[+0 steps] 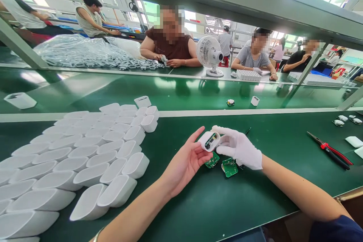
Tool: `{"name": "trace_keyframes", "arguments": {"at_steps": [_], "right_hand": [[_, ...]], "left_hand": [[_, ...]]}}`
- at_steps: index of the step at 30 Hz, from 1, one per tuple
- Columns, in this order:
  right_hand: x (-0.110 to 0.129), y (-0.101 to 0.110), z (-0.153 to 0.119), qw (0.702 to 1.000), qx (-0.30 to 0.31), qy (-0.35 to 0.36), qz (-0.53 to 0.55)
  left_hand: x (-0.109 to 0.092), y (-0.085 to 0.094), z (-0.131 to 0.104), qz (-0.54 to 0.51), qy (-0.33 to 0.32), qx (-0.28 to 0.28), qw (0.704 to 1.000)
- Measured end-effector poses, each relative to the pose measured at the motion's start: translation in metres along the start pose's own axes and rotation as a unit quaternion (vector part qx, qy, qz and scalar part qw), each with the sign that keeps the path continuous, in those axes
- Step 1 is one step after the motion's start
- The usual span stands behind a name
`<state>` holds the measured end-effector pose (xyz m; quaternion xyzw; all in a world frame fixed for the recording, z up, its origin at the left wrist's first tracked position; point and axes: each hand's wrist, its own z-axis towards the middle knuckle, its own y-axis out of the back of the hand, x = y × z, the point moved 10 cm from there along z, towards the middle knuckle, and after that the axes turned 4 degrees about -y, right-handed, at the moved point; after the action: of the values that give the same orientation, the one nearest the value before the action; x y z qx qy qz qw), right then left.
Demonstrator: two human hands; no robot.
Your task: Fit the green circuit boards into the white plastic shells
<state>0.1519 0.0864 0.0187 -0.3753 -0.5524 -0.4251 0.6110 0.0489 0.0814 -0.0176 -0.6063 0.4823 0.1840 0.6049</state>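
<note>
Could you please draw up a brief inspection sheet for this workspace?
Surface: green tabletop, crossed by a pale strip.
Job's things: white casing, held, its open end showing parts inside; green circuit boards below the hands.
Clutter: many white shells grouped at left; red-and-black pliers at right.
Hands: bare left hand and white-gloved right hand, both on the casing.
Cables: nothing seen clearly.
Surroundings: white fan; co-workers seated opposite.

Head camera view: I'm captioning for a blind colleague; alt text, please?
A bare left hand and a white-gloved right hand hold a small white casing, electronics showing in its open end, above green circuit boards on a green workbench. Many white shells crowd the left, long-nose pliers lie right, and people sit beyond.
</note>
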Motion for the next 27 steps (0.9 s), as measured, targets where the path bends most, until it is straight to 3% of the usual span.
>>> {"name": "trace_keyframes", "arguments": {"at_steps": [3, 7, 9, 12, 15, 17, 18, 20, 22, 24, 27], "right_hand": [[0.012, -0.002, -0.006, 0.996, -0.035, 0.059, -0.058], [0.004, 0.002, -0.007, 0.995, -0.067, 0.029, -0.074], [-0.004, 0.003, -0.006, 0.996, -0.07, 0.006, -0.056], [-0.01, 0.003, -0.005, 0.997, -0.072, -0.019, -0.035], [-0.001, 0.008, -0.003, 0.992, -0.075, -0.011, -0.105], [0.014, 0.02, -0.002, 0.954, -0.085, 0.011, -0.287], [0.019, 0.03, -0.002, 0.912, -0.096, 0.002, -0.399], [0.014, 0.059, -0.001, 0.801, -0.104, -0.084, -0.584], [0.0, 0.092, -0.004, 0.722, -0.087, -0.193, -0.659], [-0.014, 0.112, -0.006, 0.699, -0.069, -0.249, -0.667], [-0.025, 0.123, -0.003, 0.7, -0.068, -0.265, -0.66]], "left_hand": [[0.006, -0.015, -0.004, -0.02, 0.03, 0.083, 0.996], [0.009, -0.028, -0.009, 0.091, -0.001, 0.187, 0.978], [0.004, -0.025, -0.007, 0.196, -0.053, 0.175, 0.963], [-0.011, -0.013, -0.003, 0.327, -0.139, 0.09, 0.93], [-0.012, -0.005, 0.001, 0.277, -0.139, 0.041, 0.95], [-0.01, 0.0, 0.002, 0.177, -0.112, 0.019, 0.978], [-0.009, 0.002, 0.002, 0.126, -0.1, 0.011, 0.987], [-0.009, 0.003, 0.001, 0.036, -0.072, 0.003, 0.997], [-0.009, -0.002, 0.0, -0.039, -0.042, 0.015, 0.998], [-0.009, -0.005, -0.001, -0.1, -0.016, 0.021, 0.995], [-0.005, -0.001, 0.001, -0.14, 0.009, -0.006, 0.99]]}}
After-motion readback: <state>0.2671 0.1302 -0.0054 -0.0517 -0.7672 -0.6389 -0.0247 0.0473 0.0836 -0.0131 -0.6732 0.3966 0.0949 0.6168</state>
